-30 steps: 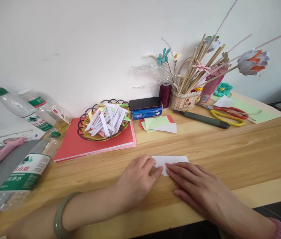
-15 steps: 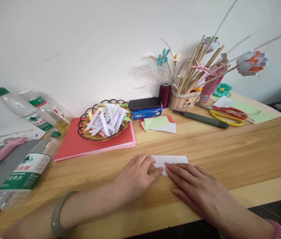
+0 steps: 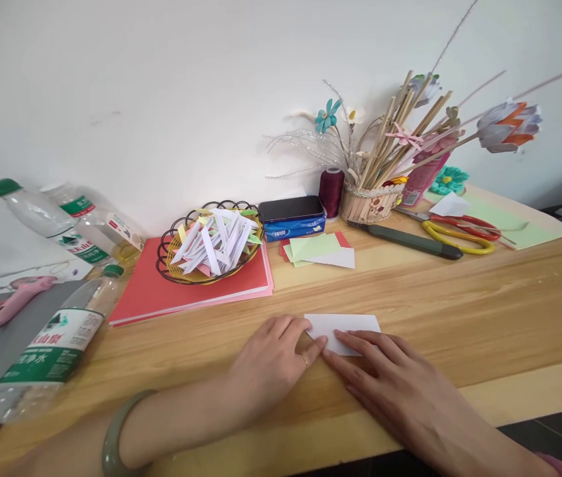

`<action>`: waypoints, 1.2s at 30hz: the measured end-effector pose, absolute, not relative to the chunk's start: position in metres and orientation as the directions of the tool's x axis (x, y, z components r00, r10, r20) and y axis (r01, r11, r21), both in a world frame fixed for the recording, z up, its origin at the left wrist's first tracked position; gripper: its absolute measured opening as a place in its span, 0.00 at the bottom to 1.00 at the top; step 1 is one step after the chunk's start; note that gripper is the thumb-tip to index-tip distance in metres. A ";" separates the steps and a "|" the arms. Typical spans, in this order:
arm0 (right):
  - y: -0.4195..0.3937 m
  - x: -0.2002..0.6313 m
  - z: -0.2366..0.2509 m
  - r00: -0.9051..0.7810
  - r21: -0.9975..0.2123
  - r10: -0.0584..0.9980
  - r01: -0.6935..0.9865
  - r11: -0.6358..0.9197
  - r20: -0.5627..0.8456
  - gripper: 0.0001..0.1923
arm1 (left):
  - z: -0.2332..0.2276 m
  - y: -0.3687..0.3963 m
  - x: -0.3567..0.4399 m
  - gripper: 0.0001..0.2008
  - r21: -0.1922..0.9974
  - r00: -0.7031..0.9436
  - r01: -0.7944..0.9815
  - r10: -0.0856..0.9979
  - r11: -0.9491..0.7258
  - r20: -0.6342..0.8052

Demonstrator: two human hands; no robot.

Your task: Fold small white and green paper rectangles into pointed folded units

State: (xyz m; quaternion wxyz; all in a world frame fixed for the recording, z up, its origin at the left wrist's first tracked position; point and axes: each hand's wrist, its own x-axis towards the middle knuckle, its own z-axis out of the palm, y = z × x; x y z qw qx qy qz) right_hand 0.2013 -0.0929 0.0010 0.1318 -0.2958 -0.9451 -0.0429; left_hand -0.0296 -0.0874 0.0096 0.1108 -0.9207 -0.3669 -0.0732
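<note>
Head view: one white paper slip lies flat at the front of the wooden surface. The left hand and right hand press on its near edge with flat, extended fingers, gripping nothing. Behind stand one wire basket of folded strips, three plastic bottles and one pair of scissors.

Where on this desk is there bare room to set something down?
Bare wood lies right of the white paper under both hands, the left hand and right hand, up to the green knife. A smaller patch sits between the red folder and left forearm. The back row and the bottles are crowded.
</note>
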 end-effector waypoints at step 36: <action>-0.084 0.187 0.026 -0.730 -0.217 0.605 0.566 0.796 0.318 0.15 | 0.013 -0.079 -0.029 0.12 -0.138 0.735 0.646 0.562 -0.751 0.380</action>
